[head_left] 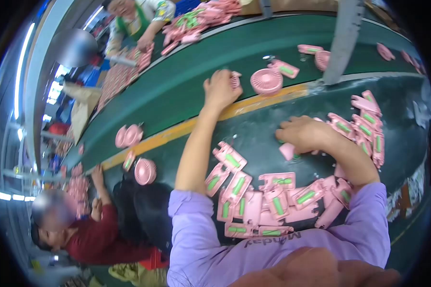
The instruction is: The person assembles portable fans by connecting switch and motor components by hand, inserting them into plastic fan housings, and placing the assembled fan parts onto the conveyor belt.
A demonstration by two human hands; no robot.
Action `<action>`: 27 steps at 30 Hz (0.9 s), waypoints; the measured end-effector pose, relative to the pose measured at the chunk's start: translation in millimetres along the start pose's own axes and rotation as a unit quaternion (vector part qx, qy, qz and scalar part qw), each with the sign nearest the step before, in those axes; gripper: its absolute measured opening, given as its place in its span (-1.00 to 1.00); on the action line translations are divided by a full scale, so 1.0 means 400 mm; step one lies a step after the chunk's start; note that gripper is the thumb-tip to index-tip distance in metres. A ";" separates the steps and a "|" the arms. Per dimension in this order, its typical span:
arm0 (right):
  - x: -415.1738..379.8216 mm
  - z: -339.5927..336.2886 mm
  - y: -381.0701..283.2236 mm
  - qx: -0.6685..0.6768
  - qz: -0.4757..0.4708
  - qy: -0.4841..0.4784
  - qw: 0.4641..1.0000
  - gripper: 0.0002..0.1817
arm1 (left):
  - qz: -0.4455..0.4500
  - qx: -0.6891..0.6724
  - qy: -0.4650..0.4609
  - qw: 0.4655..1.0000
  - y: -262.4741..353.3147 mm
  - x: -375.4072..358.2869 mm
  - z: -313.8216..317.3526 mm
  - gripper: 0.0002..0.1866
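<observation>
My left hand (221, 92) reaches over the yellow edge strip onto the green conveyor belt. Its fingers are closed around a pink fan head (235, 80), mostly covered by the hand. To its right on the belt lies another round pink fan head (266, 81), beside a pink handle shell (286, 69) with a green battery. Over the dark worktop my right hand (304, 135) is curled down on a pink handle shell (287, 151); a bit of green shows under the palm, and the rest is hidden.
Pink handle shells with green batteries (278, 204) lie in front of my body, with more shells (365, 125) at the right. A grey metal post (344, 43) stands by the belt. Co-workers sit at the left (96, 234) and across the belt (136, 24).
</observation>
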State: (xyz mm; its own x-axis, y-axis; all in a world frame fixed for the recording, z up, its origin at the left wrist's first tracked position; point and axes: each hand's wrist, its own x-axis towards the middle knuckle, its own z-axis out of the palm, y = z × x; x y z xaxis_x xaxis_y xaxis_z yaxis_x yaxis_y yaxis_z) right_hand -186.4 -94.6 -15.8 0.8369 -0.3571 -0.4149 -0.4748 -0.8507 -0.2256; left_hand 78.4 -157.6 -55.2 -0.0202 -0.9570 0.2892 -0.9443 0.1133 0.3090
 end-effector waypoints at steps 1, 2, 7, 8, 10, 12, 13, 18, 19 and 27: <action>0.003 -0.002 -0.003 -0.021 0.003 0.007 1.000 -0.52 | 0.007 0.012 -0.001 1.000 -0.004 -0.007 -0.004 -0.62; 0.003 -0.008 0.000 0.007 -0.009 0.007 1.000 -0.53 | 0.005 0.015 -0.015 1.000 -0.002 -0.018 -0.018 -0.61; 0.044 -0.030 0.046 0.137 -0.039 0.068 0.987 -0.58 | 0.026 0.133 -0.034 0.990 -0.055 -0.078 -0.053 -0.58; 0.047 -0.035 0.047 0.198 -0.056 0.132 0.970 -0.65 | 0.010 0.165 -0.050 0.985 -0.067 -0.092 -0.057 -0.58; 0.043 -0.052 0.031 0.244 -0.101 0.229 0.937 -0.70 | -0.018 0.216 -0.064 0.974 -0.070 -0.127 -0.055 -0.60; 0.055 -0.043 0.024 0.247 -0.160 0.320 0.901 -0.75 | -0.040 0.184 -0.065 0.980 -0.055 -0.144 -0.076 -0.61; 0.068 -0.030 0.028 0.223 -0.165 0.314 0.908 -0.76 | -0.052 0.168 -0.066 0.982 -0.050 -0.150 -0.087 -0.61; 0.080 0.010 0.105 0.162 -0.133 0.290 0.934 -0.82 | -0.032 -0.029 0.070 0.997 -0.076 -0.200 -0.041 -0.65; 0.082 0.010 0.116 0.154 -0.131 0.319 0.926 -0.83 | -0.019 -0.061 0.083 0.994 -0.075 -0.211 -0.035 -0.66; 0.090 -0.003 0.001 0.176 -0.169 0.322 0.915 -0.73 | -0.018 -0.094 0.109 0.989 -0.048 -0.227 -0.026 -0.74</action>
State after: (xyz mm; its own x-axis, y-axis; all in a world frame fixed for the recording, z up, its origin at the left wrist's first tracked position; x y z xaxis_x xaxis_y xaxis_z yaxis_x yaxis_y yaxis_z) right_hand -156.2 -108.3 -29.8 0.8854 -0.3456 0.3109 -0.1221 -0.8182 -0.5618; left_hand 101.9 -70.0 -78.2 0.1039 -0.8832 0.4574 -0.8647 0.1470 0.4803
